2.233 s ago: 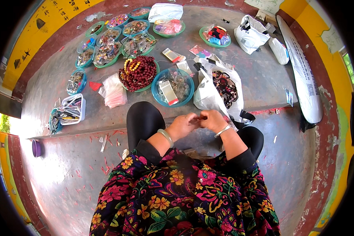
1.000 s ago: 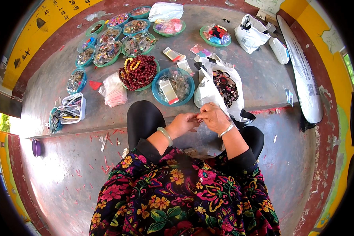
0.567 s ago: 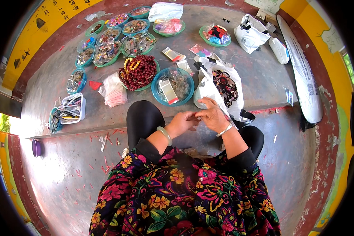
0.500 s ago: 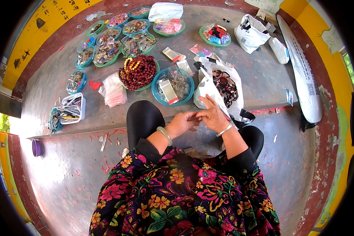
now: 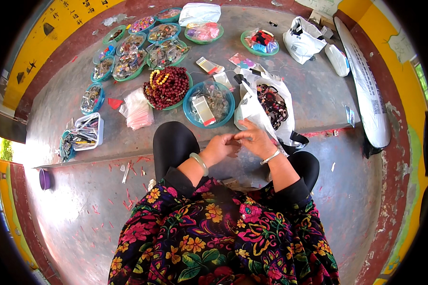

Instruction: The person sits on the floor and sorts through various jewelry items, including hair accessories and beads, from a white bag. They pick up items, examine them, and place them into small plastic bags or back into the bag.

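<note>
- My left hand (image 5: 220, 149) and right hand (image 5: 256, 141) meet at the fingertips; I cannot tell whether anything is pinched between.
- Nearest, at one o'clock: the white bag (image 5: 246, 112), likely soft, its dark strands (image 5: 272, 105) probably slippery; best gripped by the black strap (image 5: 298, 138).

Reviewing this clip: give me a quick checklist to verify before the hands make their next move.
1. Both hands in view: ok; left hand and right hand meet at the fingertips.
2. Anything held between them: cannot tell; too small or hidden.
3. White bag open: ok; dark bead loops show inside.
4. Right hand clear of the bag: cannot tell; they overlap in this view.
5. Floor free of scraps: not ok; red scraps lie scattered.
</note>
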